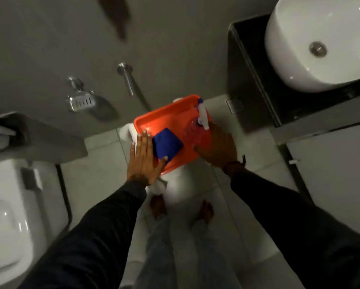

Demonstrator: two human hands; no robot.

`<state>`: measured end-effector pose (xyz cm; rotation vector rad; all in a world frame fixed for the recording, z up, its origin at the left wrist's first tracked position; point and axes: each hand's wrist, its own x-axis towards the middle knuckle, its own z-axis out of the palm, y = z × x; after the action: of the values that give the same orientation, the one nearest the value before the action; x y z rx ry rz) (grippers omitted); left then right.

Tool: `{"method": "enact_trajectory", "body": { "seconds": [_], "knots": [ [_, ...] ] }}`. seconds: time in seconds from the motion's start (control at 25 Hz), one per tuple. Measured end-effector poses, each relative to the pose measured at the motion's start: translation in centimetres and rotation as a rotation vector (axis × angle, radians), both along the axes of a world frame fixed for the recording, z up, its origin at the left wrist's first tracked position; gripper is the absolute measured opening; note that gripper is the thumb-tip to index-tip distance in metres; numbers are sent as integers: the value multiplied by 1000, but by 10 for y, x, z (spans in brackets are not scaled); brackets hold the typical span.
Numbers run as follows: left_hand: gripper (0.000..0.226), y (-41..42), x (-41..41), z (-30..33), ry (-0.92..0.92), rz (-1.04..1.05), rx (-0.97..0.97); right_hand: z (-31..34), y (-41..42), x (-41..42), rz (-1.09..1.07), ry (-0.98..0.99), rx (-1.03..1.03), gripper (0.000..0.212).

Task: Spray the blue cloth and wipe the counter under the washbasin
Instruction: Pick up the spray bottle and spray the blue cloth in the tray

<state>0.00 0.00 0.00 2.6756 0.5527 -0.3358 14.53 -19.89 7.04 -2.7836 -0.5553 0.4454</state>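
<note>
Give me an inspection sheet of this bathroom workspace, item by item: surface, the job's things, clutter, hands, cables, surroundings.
Surface: dark counter under the white washbasin, upper right; no cloth on it yet.
Job's things: folded blue cloth and spray bottle both in the orange tray.
Clutter: toilet paper roll by the tray's left edge.
Hands: left hand flat and open, thumb touching the cloth; right hand at the tray's right edge beside the bottle, grip unclear.
Cables: nothing seen.
Surroundings: toilet at left, wall soap holder, tiled floor.
</note>
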Motion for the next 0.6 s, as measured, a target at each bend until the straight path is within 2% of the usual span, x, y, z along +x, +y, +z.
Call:
{"method": "enact_trajectory", "body": {
  "seconds": [0.08,0.2,0.24,0.36,0.52,0.6],
  "knots": [
    [99,-1,0,-25,24,7,2,-16,26,19,-256,121,326,60],
    [103,-9,-6,-53,26,11,39,-35,54,38,-358,103,624,63],
    [104,-12,-6,-57,18,25,30,-39,59,39,-391,98,678,57],
    [112,-10,-4,-61,5,31,-6,-38,79,58,-516,111,818,19],
    [120,-8,-6,-56,24,19,-29,-13,87,84,-589,300,912,29],
    [123,-8,-5,-52,40,4,-17,-1,82,83,-483,420,879,16]
  ]
}}
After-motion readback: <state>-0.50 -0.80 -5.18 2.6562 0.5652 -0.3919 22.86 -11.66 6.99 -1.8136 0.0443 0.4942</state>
